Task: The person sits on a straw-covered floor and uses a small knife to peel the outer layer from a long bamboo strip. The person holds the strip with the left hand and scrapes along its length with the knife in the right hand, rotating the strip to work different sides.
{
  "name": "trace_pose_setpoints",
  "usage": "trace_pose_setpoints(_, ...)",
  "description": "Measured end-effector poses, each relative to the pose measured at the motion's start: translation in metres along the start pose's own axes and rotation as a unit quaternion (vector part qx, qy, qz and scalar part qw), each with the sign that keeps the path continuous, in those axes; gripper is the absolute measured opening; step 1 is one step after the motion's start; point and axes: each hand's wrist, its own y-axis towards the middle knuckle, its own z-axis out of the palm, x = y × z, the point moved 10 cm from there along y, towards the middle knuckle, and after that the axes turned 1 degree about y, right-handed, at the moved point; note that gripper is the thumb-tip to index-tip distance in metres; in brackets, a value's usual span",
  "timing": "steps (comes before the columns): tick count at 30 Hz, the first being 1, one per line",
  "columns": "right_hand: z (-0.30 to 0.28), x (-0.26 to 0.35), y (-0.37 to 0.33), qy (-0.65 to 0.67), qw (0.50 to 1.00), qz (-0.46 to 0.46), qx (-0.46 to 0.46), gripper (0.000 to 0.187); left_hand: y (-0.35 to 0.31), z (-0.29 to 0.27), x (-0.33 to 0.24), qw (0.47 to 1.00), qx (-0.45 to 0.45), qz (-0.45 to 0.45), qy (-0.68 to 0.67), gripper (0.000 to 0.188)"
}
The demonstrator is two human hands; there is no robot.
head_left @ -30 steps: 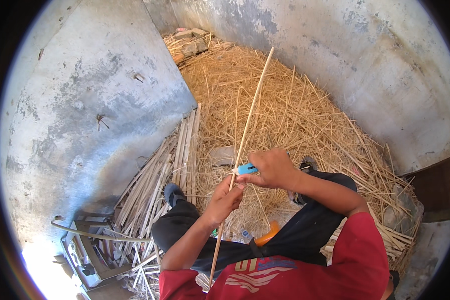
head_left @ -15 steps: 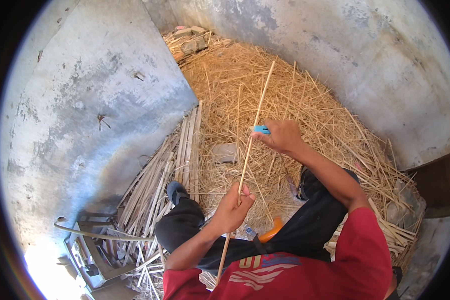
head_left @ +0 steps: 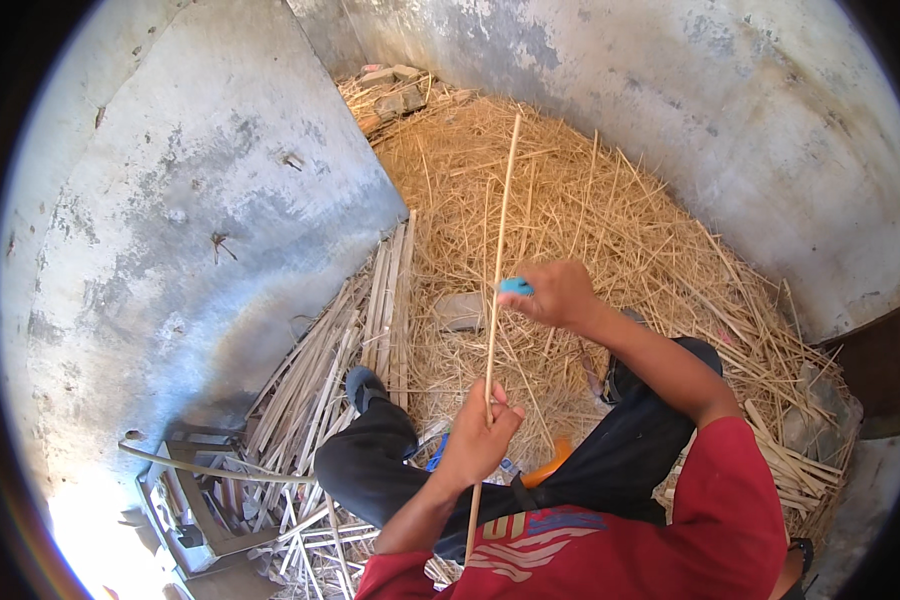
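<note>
A long, thin bamboo strip (head_left: 506, 190) runs nearly upright through the picture, its lower end near my shirt. My left hand (head_left: 478, 434) is closed round its lower part, above my lap. Higher up, my right hand (head_left: 558, 294) grips a small blue utility knife (head_left: 515, 287), which meets the strip's right side. The blade is too small to make out, and fingers cover much of the handle.
Loose straw-coloured shavings (head_left: 560, 200) cover the floor between my legs and the worn walls (head_left: 670, 120). Split strips (head_left: 315, 370) are stacked at left, near a wooden frame (head_left: 205, 500). A flat block (head_left: 460, 311) lies ahead; something orange (head_left: 550, 463) sits by my lap.
The strip has swung from leaning right to nearly upright. My right hand and the knife have come slightly down toward me, and my left hand has shifted a little right and down.
</note>
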Motion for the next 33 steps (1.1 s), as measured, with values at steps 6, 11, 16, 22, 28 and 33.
trace_pose_setpoints(6, 0.001, 0.059, -0.039, 0.070, 0.992, -0.102, -0.001, 0.068, -0.023, -0.001, 0.006, 0.999, -0.023, -0.017, -0.017, 0.018)
trace_pose_setpoints(11, -0.013, 0.061, -0.034, 0.043, 0.986, -0.156, -0.038, 0.067, -0.031, 0.004, 0.003, 0.999, -0.045, -0.009, 0.002, 0.018)
trace_pose_setpoints(16, -0.023, 0.061, -0.028, 0.008, 0.983, -0.173, -0.062, 0.070, -0.033, 0.005, -0.010, 0.999, -0.052, 0.001, 0.011, 0.018)
trace_pose_setpoints(22, -0.033, 0.068, -0.026, 0.006, 0.977, -0.192, -0.096, 0.071, -0.035, 0.005, -0.005, 0.999, -0.050, -0.012, -0.007, 0.018)
trace_pose_setpoints(28, -0.036, 0.047, -0.020, -0.004, 0.980, -0.162, -0.114, 0.064, -0.038, 0.007, -0.005, 0.999, -0.042, -0.026, -0.023, 0.018)
trace_pose_setpoints(33, -0.011, -0.027, -0.002, -0.040, 0.999, 0.022, -0.010, 0.070, -0.060, 0.020, 0.013, 0.995, -0.014, -0.064, -0.069, 0.018)
